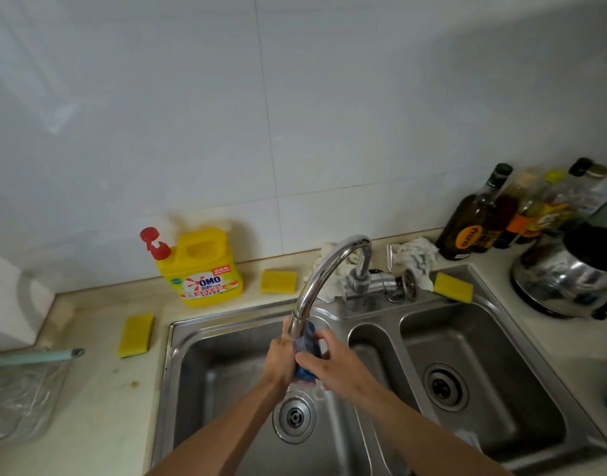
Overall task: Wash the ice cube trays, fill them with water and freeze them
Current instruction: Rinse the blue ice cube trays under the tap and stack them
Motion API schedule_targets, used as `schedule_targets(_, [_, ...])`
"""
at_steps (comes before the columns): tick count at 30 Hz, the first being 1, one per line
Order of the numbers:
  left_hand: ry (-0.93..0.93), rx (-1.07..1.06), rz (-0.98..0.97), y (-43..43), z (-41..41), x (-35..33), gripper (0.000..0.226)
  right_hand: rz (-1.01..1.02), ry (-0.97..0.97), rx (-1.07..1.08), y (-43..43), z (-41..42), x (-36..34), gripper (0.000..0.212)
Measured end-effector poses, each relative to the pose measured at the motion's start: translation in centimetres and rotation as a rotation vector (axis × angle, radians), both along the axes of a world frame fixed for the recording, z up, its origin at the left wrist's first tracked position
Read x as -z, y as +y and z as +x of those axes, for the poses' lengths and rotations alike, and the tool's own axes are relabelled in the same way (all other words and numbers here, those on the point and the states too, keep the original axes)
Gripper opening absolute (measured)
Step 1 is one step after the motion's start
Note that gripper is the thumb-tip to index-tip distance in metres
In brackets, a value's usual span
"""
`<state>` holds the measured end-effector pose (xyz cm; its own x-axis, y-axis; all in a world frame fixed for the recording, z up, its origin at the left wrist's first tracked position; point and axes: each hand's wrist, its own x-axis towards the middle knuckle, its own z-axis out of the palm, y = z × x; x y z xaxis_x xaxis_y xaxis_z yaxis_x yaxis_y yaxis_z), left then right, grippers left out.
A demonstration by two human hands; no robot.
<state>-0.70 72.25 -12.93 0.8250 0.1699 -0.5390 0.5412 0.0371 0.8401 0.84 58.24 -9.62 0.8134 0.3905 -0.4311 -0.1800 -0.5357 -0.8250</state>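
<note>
A blue ice cube tray [308, 352] is held on edge under the spout of the chrome faucet [324, 273], over the left basin of the steel double sink [199, 341]. My left hand [280, 359] grips its left side. My right hand [333, 364] curls round its right side, fingers across the front. Most of the tray is hidden between the two hands. Water splashes below it, above the left drain [294, 416].
A yellow detergent bottle [200, 269] with a red pump stands behind the sink. Yellow sponges lie at left [136, 334], back [278, 281] and on the sink rim [453, 287]. Bottles [473, 218] and a steel kettle [566, 276] stand at right. A glass container [24, 393] sits at left.
</note>
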Motion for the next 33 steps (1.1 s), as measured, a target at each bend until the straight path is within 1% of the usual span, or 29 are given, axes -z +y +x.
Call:
schedule_targets(2, [0.048,0.000,-0.007,0.0,0.0,-0.2,0.046,-0.013,0.012,0.004,0.1,0.2,0.2,0.045])
schedule_targets(4, [0.073,-0.001,0.027,0.0,0.1,-0.3,0.051,-0.028,0.041,-0.010,0.1,0.4,0.3,0.046])
schedule_targets(9, [0.054,-0.029,0.113,0.2,0.0,-1.0,0.072,0.002,0.066,-0.053,0.4,0.7,1.0,0.051])
schedule_targets(14, [0.057,-0.049,0.077,0.5,-0.7,-0.4,0.080,0.014,0.087,-0.063,0.7,0.4,1.3,0.054])
schedule_targets(17, [0.113,-0.078,-0.009,0.5,-0.7,0.2,0.079,-0.037,0.094,-0.063,0.8,0.5,1.2,0.058])
schedule_targets(19, [0.162,-0.071,-0.011,0.4,-0.4,0.5,0.078,-0.081,0.105,-0.078,0.8,0.8,1.1,0.062])
schedule_targets(21, [0.206,-0.048,0.016,0.5,-0.1,0.7,0.078,-0.110,0.168,-0.080,0.5,1.2,1.0,0.064])
schedule_targets(23, [0.216,-0.052,-0.007,0.6,0.0,0.9,0.078,-0.077,0.223,-0.062,0.2,1.7,1.0,0.065])
schedule_targets(26, [0.164,-0.077,-0.026,0.3,0.2,0.9,0.078,-0.045,0.167,-0.051,-0.2,1.7,0.8,0.062])
schedule_targets(28, [0.125,-0.100,-0.023,-0.1,0.2,1.0,0.078,-0.048,0.069,-0.026,-0.1,1.2,0.9,0.060])
schedule_targets(31, [0.136,-0.155,-0.112,-0.9,-0.2,1.2,0.074,-0.070,-0.100,-0.007,0.0,0.4,0.9,0.060])
schedule_targets(33, [0.139,-0.164,-0.107,-1.1,-0.5,1.3,0.074,-0.059,-0.125,-0.021,-0.2,0.1,0.8,0.055])
